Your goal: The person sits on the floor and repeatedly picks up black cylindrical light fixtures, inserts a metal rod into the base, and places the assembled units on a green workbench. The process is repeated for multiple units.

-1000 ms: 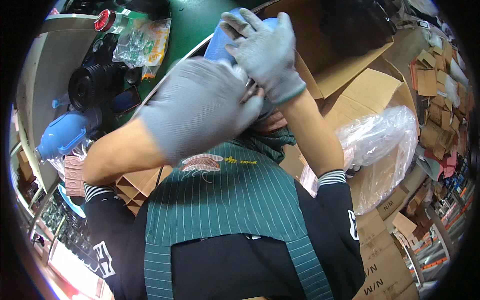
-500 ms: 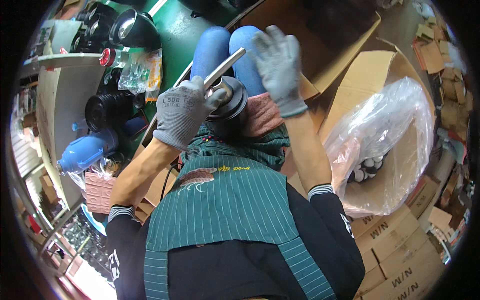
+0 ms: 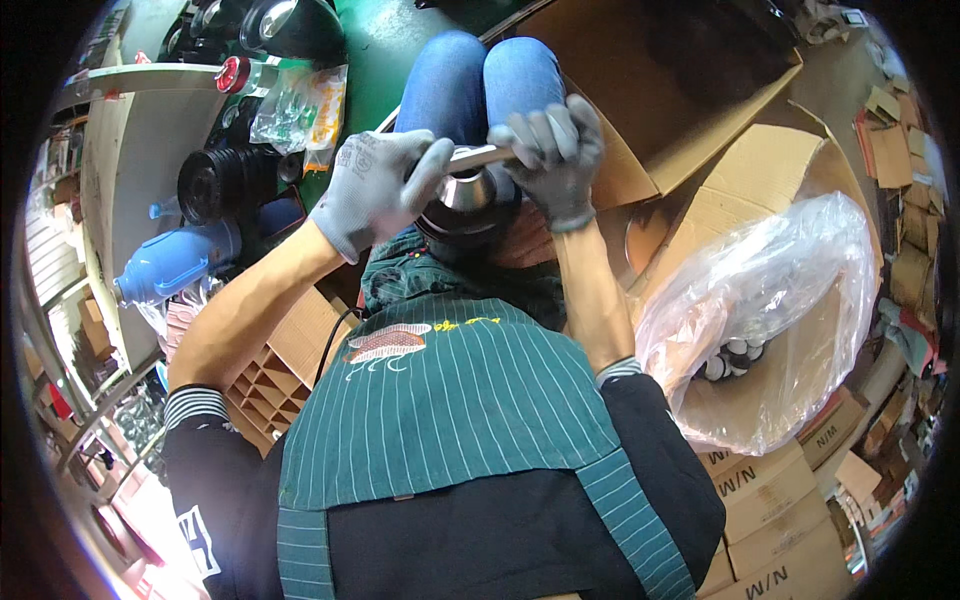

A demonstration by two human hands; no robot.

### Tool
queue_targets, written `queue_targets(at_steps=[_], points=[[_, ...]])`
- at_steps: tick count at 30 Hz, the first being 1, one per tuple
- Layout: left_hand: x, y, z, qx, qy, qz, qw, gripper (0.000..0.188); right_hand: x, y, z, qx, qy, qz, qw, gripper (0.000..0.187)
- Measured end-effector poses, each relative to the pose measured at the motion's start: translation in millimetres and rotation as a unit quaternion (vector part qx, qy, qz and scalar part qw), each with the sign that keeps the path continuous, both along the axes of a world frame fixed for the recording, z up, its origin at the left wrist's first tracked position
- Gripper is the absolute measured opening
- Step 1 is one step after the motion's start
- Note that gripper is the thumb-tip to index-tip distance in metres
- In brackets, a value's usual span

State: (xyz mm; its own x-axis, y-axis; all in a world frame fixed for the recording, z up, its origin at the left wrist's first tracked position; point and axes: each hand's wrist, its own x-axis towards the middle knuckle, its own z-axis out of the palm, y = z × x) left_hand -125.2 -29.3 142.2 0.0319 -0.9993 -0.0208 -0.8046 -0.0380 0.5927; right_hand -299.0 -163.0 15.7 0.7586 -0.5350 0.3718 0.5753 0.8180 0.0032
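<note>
A silver metal bar (image 3: 482, 157) lies crosswise over a black round part with a shiny metal centre (image 3: 468, 190), which sits in my lap between my thighs. My left hand (image 3: 385, 185), in a grey glove, grips the bar's left end, thumb along it. On the other end my right hand (image 3: 555, 160), gloved too, has its fingers curled over the metal. The bar looks close above the metal centre; whether they touch cannot be made out. A pinkish cloth (image 3: 528, 248) shows partly beside the black part, below my right hand.
To the right, an open carton (image 3: 750, 170) holds a clear plastic bag (image 3: 815, 265) with small black-and-white pieces. A larger open box (image 3: 640, 165) stands ahead. At left are stacked black round parts (image 3: 225, 188), a blue jug (image 3: 175, 265) and a red-capped bottle (image 3: 235, 75).
My right hand has come down from the air, open, and closed on the bar's far end. The bar has swung from steeply slanted to nearly level, and my left hand's grip has turned with it.
</note>
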Motion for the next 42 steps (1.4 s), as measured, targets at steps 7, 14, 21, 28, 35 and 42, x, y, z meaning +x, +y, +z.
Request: queue_targets(at_steps=[7,14,21,28,35,42], points=[[68.2,-58.4,-57.6,0.023,0.150,-0.107,0.983,0.032,-18.2,67.2,54.0,-0.275,0.234,-0.367,0.857,0.050],[74.8,-79.1,-62.1,0.121,0.344,-0.110,0.925,0.054,-33.0,-5.4,72.6,-0.663,0.164,-0.220,0.696,0.026],[80.2,-87.5,-72.1,0.181,0.347,-0.036,0.920,0.071,10.6,-28.5,100.7,-0.804,0.084,-0.025,0.589,0.036],[67.4,-123.4,-94.0,0.069,0.253,-0.228,0.938,0.063,42.7,4.8,122.0,-0.840,-0.023,0.107,0.531,0.017],[70.5,-127.1,-103.6,0.056,0.259,-0.235,0.935,0.064,71.5,16.8,132.5,-0.839,0.019,0.114,0.532,0.027],[90.2,-98.9,-93.5,-0.057,0.245,-0.165,0.954,0.049,20.1,-15.2,146.0,-0.917,0.197,-0.028,0.345,0.028]])
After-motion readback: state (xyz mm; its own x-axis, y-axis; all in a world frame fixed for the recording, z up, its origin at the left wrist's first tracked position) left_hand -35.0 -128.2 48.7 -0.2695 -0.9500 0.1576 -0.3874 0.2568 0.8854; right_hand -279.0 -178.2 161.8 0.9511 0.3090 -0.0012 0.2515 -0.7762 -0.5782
